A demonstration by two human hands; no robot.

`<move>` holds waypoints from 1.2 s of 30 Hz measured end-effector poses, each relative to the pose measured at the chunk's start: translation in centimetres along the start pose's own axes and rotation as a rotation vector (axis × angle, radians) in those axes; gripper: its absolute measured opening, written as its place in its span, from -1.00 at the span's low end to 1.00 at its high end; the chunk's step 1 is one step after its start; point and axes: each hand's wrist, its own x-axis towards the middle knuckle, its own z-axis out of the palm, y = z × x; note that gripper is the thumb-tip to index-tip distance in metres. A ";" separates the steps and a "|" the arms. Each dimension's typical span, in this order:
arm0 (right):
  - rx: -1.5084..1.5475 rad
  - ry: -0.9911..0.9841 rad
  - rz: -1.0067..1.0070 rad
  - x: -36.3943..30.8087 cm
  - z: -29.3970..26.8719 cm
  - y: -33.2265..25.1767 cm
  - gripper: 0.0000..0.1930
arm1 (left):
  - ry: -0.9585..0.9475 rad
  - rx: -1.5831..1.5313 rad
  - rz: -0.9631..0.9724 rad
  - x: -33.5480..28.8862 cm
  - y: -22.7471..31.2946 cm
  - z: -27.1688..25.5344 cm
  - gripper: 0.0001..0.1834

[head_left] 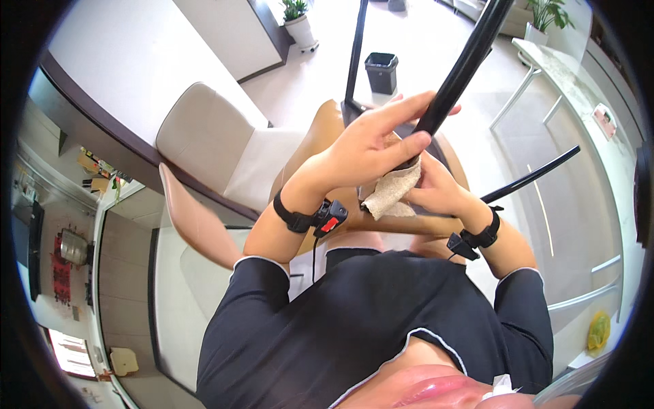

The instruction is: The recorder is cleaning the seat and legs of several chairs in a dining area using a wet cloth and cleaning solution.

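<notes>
Lowest in the frame the person's dark short-sleeved top (381, 334) fills the view, and both forearms rise from it toward the centre, each with a black wrist strap.

Just above, at mid-frame, the right hand (439, 191) is closed on a crumpled beige cloth (392, 191), pressing it against the lower part of a black pole (460, 71). The left hand (368, 146) lies over the pole from the left, its fingers wrapped round the shaft just above the cloth, so both hands are clamped on the pole, touching each other.

The pole slants up to the top centre-right edge. A thinner black bar (531, 177) runs off to the right.

Beyond, a beige chair (218, 143) stands at centre-left, a black bin (381, 71) on the pale floor near the top, and a potted plant (298, 20) further back.

The cloth looks loosely bunched; it could slip out if the right hand slackens, and a hard push might tip the slanted pole toward the bin.
</notes>
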 end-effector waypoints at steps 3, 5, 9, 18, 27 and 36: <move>-0.304 0.078 -0.232 0.0 -0.7 -4.2 -0.25 | 0.019 0.171 0.113 -0.6 -1.5 -1.0 -0.41; -0.022 0.128 -0.232 -0.3 -1.0 -5.3 -0.25 | 0.031 0.038 0.087 -0.8 -1.8 -1.2 -0.12; -0.182 0.098 -0.251 0.4 -1.8 -8.1 -0.28 | 0.021 -0.377 -0.092 -2.2 -3.2 0.0 0.22; -0.025 0.324 -0.633 2.5 -5.1 -14.7 -0.62 | -0.141 -0.411 -0.537 -2.9 -3.3 2.6 -0.67; -0.674 0.556 -0.875 1.1 -6.7 -22.6 -0.68 | -0.023 -0.369 -0.420 -3.0 -3.0 3.7 -0.84; -0.828 0.144 -0.287 -4.3 -2.6 -2.1 -0.49 | 0.026 -0.354 -0.019 -1.4 -4.0 2.8 -0.38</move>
